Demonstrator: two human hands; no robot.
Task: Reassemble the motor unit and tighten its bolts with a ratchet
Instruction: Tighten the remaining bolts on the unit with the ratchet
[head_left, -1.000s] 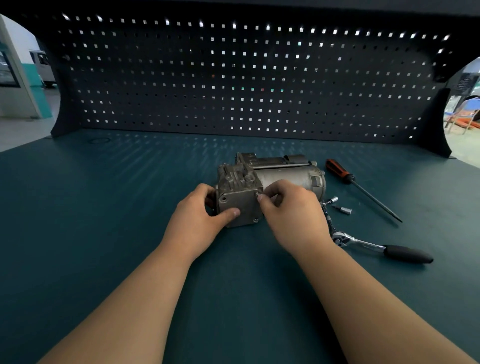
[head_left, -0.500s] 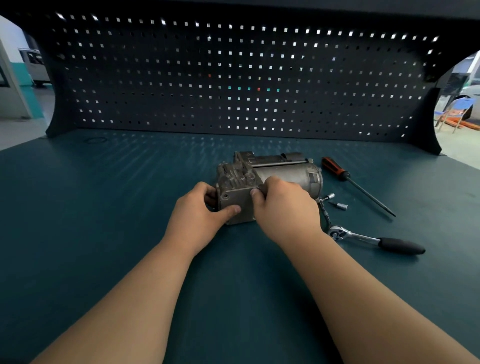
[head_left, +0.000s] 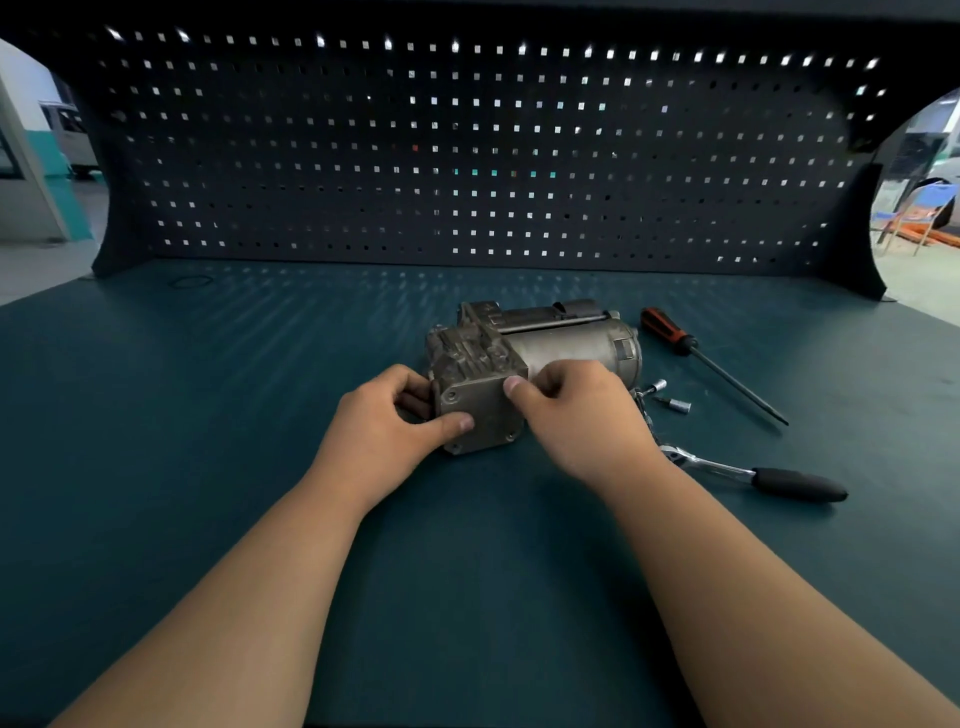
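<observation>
Between left hand (head_left: 382, 423) and right hand (head_left: 579, 415) — motor unit (head_left: 563, 344), held.

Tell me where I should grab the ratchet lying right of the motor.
Take the ratchet by its black handle, coming down from above. It lies flat on the bench, handle pointing right with open space around it, while its metal head sits close beside the right hand.

Teal workbench (head_left: 208, 467): motor unit (head_left: 566, 348) at center, screwdriver (head_left: 696, 353) far right, 2 small sockets (head_left: 675, 404) btwn it & ratchet (head_left: 753, 475), near right.
</observation>
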